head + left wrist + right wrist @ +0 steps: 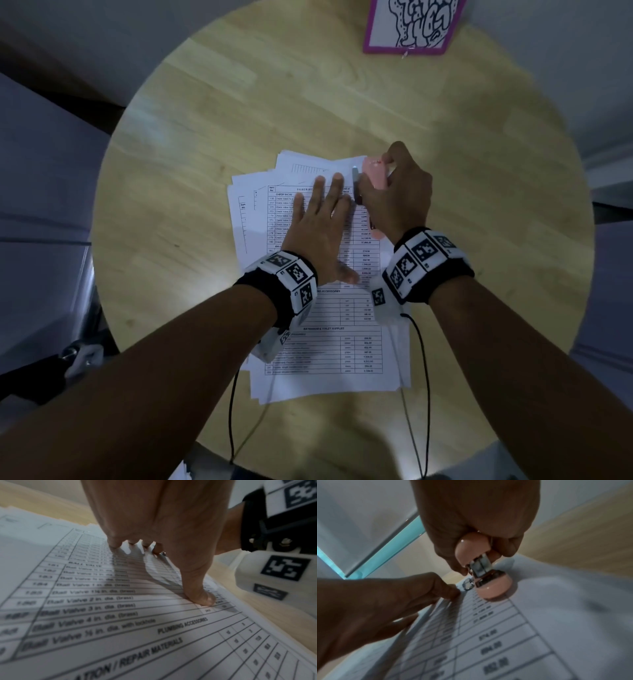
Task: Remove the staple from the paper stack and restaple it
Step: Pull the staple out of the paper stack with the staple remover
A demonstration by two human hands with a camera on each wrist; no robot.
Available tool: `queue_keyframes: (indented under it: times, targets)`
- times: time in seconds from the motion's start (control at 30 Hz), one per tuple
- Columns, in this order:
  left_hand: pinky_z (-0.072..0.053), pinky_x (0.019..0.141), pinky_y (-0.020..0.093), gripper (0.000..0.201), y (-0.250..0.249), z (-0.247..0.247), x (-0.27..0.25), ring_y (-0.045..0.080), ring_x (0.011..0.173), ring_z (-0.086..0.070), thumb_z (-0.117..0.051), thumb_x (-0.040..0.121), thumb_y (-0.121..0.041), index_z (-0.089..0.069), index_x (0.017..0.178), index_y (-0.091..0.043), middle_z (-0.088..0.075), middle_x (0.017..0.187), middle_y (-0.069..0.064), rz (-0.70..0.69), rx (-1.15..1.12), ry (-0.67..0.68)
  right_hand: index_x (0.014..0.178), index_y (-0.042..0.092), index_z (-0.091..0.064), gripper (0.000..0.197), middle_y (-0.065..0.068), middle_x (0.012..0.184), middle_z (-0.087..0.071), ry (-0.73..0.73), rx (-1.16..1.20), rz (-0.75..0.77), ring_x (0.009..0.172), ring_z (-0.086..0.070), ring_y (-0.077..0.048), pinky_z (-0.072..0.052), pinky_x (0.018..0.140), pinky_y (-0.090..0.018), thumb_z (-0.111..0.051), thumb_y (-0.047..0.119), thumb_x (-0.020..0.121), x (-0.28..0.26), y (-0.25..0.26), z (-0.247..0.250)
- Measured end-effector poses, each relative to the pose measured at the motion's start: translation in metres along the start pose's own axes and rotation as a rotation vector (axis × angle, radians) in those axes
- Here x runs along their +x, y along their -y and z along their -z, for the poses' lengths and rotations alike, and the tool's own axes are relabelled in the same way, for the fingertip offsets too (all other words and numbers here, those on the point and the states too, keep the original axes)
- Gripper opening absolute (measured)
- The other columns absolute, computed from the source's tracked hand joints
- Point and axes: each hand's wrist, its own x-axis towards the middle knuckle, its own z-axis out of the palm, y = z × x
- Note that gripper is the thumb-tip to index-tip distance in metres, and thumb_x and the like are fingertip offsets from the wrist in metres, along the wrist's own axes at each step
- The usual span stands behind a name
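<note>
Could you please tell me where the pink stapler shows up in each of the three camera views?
Head: pink stapler just right of centre, gripped by the right hand at the paper stack's far right corner.
Left wrist: not in view.
Right wrist: stapler at centre, nose down on the paper.
Shared landmark: the left hand flat on the printed table.
</note>
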Motion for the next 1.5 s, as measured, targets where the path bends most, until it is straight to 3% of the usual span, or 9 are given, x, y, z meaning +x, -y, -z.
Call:
queue_keyframes:
  times: [0.17, 0.27, 0.37, 0.6, 0.73, 0.83, 1.2, 1.37, 1.5]
  targets:
    - [0.002, 0.120, 0.058, 0.137, 0.001, 0.002, -0.002, 0.032, 0.148, 0.024, -0.075, 0.057, -0.073, 0.000, 0.155, -0.012, 0.025, 0.161, 0.008, 0.001, -0.004, 0.004, 0.097, 0.014, -0.052, 0.031, -0.002, 0.079, -0.068, -0.046, 0.066, -0.101, 0.070, -0.066, -0.030, -0.053, 0.058, -0.031, -0.072, 0.034, 0.084, 0.007, 0.010, -0.006]
    - [0.000, 0.121, 0.058, 0.136, -0.002, 0.002, 0.000, 0.032, 0.148, 0.024, -0.078, 0.058, -0.067, 0.001, 0.155, -0.012, 0.027, 0.161, 0.008, 0.006, 0.025, 0.018, 0.091, 0.017, -0.049, 0.030, 0.008, 0.066, -0.057, -0.112, 0.130, -0.166, 0.051, -0.054, -0.011, -0.033, 0.040, -0.009, -0.075, 0.028, 0.083, 0.018, 0.011, -0.003]
    - [0.002, 0.121, 0.058, 0.135, 0.000, 0.003, 0.001, 0.033, 0.148, 0.023, -0.077, 0.058, -0.068, -0.002, 0.155, -0.013, 0.025, 0.161, 0.009, -0.015, 0.018, 0.011, 0.093, 0.014, -0.055, 0.029, 0.014, 0.060, -0.054, -0.125, 0.128, -0.113, 0.046, -0.048, 0.002, -0.035, 0.041, -0.006, -0.077, 0.031, 0.084, 0.012, 0.012, 0.002]
    - [0.006, 0.118, 0.055, 0.125, 0.000, -0.001, -0.016, 0.036, 0.150, 0.015, -0.070, 0.064, -0.073, 0.003, 0.156, -0.030, 0.017, 0.162, 0.015, 0.033, -0.038, -0.056, 0.095, 0.019, -0.060, 0.028, 0.017, 0.051, -0.053, 0.005, 0.082, 0.018, 0.045, -0.054, 0.004, -0.037, 0.045, -0.007, -0.079, 0.036, 0.082, -0.022, 0.005, 0.016]
    - [0.001, 0.124, 0.048, 0.130, 0.009, -0.002, -0.025, 0.029, 0.150, 0.018, -0.077, 0.067, -0.062, 0.004, 0.155, -0.011, 0.017, 0.163, 0.011, 0.001, -0.194, -0.059, 0.099, 0.021, -0.063, 0.032, 0.008, 0.061, -0.066, 0.058, -0.003, 0.080, 0.056, -0.067, -0.014, -0.056, 0.055, -0.030, -0.079, 0.041, 0.080, -0.022, 0.005, 0.013]
    - [-0.002, 0.124, 0.047, 0.130, 0.012, 0.000, -0.025, 0.027, 0.151, 0.016, -0.080, 0.066, -0.058, 0.000, 0.154, -0.005, 0.015, 0.164, 0.010, -0.008, -0.210, -0.058, 0.103, 0.022, -0.063, 0.035, 0.000, 0.073, -0.074, 0.083, -0.062, 0.109, 0.064, -0.072, -0.020, -0.061, 0.057, -0.038, -0.078, 0.043, 0.079, -0.021, 0.005, 0.010]
    - [0.005, 0.120, 0.047, 0.128, 0.009, -0.004, -0.023, 0.030, 0.150, 0.019, -0.082, 0.067, -0.055, -0.002, 0.154, -0.004, 0.017, 0.163, 0.011, 0.003, -0.213, -0.068, 0.101, 0.019, -0.059, 0.035, 0.002, 0.076, -0.070, 0.046, -0.053, 0.094, 0.068, -0.067, -0.023, -0.058, 0.063, -0.037, -0.073, 0.045, 0.083, -0.024, 0.003, 0.000]
    - [0.005, 0.120, 0.046, 0.127, 0.010, -0.005, -0.021, 0.029, 0.150, 0.019, -0.083, 0.065, -0.054, -0.006, 0.154, -0.005, 0.016, 0.164, 0.010, 0.010, -0.225, -0.070, 0.104, 0.018, -0.058, 0.035, 0.000, 0.088, -0.072, 0.015, -0.131, 0.171, 0.070, -0.059, -0.020, -0.044, 0.061, -0.027, -0.070, 0.047, 0.088, -0.019, 0.004, -0.006]
    - [0.003, 0.122, 0.048, 0.127, 0.010, -0.003, -0.020, 0.030, 0.150, 0.018, -0.084, 0.064, -0.053, -0.008, 0.154, -0.006, 0.015, 0.164, 0.009, 0.013, -0.236, -0.064, 0.102, 0.015, -0.057, 0.032, -0.002, 0.083, -0.070, 0.015, -0.103, 0.116, 0.073, -0.063, -0.027, -0.049, 0.062, -0.031, -0.071, 0.040, 0.086, -0.014, 0.008, -0.008]
